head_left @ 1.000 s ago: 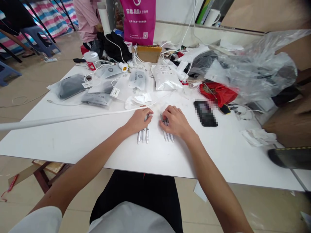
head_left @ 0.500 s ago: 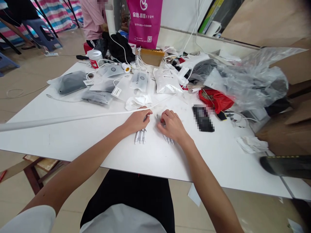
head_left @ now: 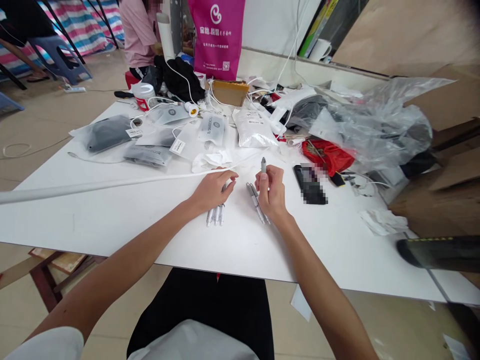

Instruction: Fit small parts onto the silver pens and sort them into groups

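A silver-grey pen (head_left: 263,165) points upward from my right hand (head_left: 273,192), its lower part hidden behind the fingers and thumb that pinch it. Beneath and to the left of that hand, a few similar pens (head_left: 255,201) lie slanted on the white table. My left hand (head_left: 213,189) rests over another row of pens (head_left: 215,216), whose white and silver lower ends stick out below the palm. Its thumb and fingers are apart and curved, with a bit of grey pen showing in the gap. The hand covers the rest of that row.
Behind the hands are plastic-wrapped packets (head_left: 148,154), a white pouch (head_left: 253,129) and a crumpled tissue (head_left: 212,161). A white cable (head_left: 150,177) crosses the table (head_left: 112,220). To the right are a dark phone-like object (head_left: 309,185), a red bag (head_left: 332,156) and clear plastic (head_left: 382,125).
My right hand has turned upright and lifted a pen from the group, uncovering the pens beneath it. The left hand's thumb and fingers have parted slightly; it stays over its row.
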Available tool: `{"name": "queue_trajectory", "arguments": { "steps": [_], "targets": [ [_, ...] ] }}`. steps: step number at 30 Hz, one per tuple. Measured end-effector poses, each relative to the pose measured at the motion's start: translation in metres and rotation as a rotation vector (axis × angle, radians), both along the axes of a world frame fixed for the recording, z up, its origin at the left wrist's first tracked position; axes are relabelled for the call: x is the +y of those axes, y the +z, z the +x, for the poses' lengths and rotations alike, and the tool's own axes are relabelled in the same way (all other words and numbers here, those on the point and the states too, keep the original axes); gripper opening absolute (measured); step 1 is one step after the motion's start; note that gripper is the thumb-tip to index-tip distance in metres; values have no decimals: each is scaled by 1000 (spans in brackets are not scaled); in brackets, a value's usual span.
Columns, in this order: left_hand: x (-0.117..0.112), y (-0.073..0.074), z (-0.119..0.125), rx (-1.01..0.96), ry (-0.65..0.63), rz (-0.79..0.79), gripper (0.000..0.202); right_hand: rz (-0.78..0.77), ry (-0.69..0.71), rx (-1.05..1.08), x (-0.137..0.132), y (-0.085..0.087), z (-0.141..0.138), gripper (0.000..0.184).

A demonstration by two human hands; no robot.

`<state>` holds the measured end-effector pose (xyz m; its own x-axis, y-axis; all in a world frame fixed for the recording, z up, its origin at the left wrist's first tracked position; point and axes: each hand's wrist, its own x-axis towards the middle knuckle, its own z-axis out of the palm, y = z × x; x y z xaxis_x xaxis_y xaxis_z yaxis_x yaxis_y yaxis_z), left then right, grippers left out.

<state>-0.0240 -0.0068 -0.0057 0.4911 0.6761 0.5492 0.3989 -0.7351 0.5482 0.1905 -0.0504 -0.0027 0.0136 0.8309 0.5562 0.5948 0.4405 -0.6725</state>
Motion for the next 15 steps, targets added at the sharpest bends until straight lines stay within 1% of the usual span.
{"name": "queue_trajectory", "arguments": {
  "steps": [2,5,7,9,11,12,15],
  "targets": [
    [-2,1,1,-48,-5,18,25,-24,9,-46,1,0,0,22],
    [-7,1,2,-144,-36,15,41,-55,60,-131,2,1,0,24],
    [-9,2,3,-189,-53,7,45,-67,93,-220,1,1,-1,22],
    [-10,4,3,-206,-51,-12,36,-66,125,-318,1,0,-1,21],
    [-10,7,2,-199,-43,-49,24,-56,146,-382,1,0,-1,23],
    [-9,8,2,-188,-41,-62,21,-50,148,-401,1,0,0,25],
    [-7,10,-1,-137,-48,-61,22,-31,138,-442,0,0,-1,29]
  ]
}}
